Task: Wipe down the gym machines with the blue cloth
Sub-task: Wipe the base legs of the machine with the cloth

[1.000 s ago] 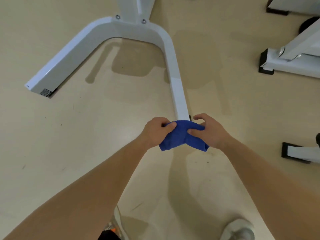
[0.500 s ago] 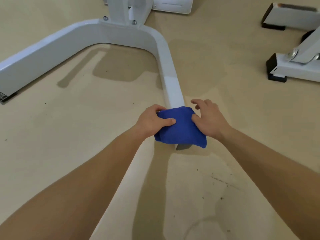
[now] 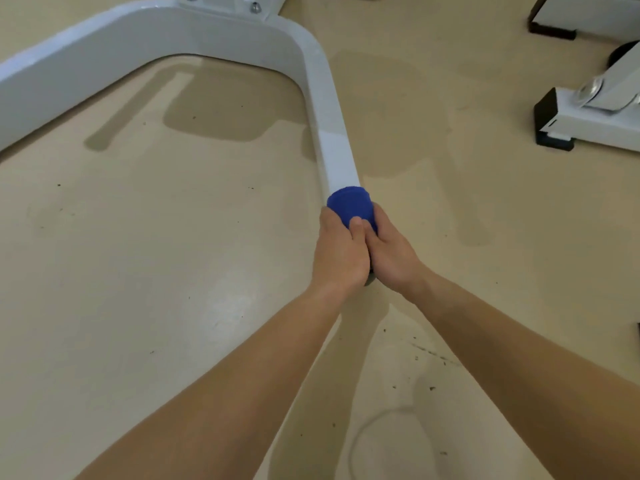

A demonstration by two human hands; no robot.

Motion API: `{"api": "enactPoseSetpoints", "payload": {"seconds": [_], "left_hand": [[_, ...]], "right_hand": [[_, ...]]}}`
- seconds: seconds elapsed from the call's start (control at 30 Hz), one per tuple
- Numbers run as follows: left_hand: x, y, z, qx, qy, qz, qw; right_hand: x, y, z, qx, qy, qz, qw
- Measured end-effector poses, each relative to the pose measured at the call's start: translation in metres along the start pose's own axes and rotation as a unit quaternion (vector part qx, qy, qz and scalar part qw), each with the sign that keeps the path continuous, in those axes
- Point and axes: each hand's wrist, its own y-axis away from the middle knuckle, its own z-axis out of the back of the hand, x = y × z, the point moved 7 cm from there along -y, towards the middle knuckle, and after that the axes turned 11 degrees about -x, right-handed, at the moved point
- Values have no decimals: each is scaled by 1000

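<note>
A white U-shaped machine base (image 3: 325, 98) lies on the beige floor, and its right leg runs toward me. The blue cloth (image 3: 350, 206) is wrapped over the near end of that leg. My left hand (image 3: 341, 252) grips the cloth from the left, thumb across the top. From the right, my right hand (image 3: 391, 252) holds the cloth too, pressed against the left hand. Most of the cloth and the leg's tip are hidden under my hands.
Another white machine foot with a black end cap (image 3: 554, 126) stands at the right. A further white frame with a black cap (image 3: 550, 27) sits at the top right. Bolts (image 3: 255, 8) fasten an upright to the base at the top. Open beige floor (image 3: 156, 254) lies left.
My hands have closed together around the cloth, bunching it tightly on the leg's end. The view has moved closer to the base.
</note>
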Motion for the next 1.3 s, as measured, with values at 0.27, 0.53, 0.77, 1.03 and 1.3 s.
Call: {"api": "enactPoseSetpoints", "payload": {"seconds": [0.27,0.53,0.77,1.03,1.3], "left_hand": [[-11,-50,0,-8,8,-28,1000],[13,23,1,-4,70,-27,997],[0,-30,-3,-41,61,-15,997],[-3,-49,1,3,51,-10,999],[-5,-27,12,-46,0,6,999]], "right_hand": [[12,-56,-13,45,-70,-57,995],[-4,15,-4,85,-81,-40,992],[10,-36,-11,53,-60,-1,997],[17,-56,-11,42,-44,-22,998],[6,-33,10,-36,-51,-36,997]]}}
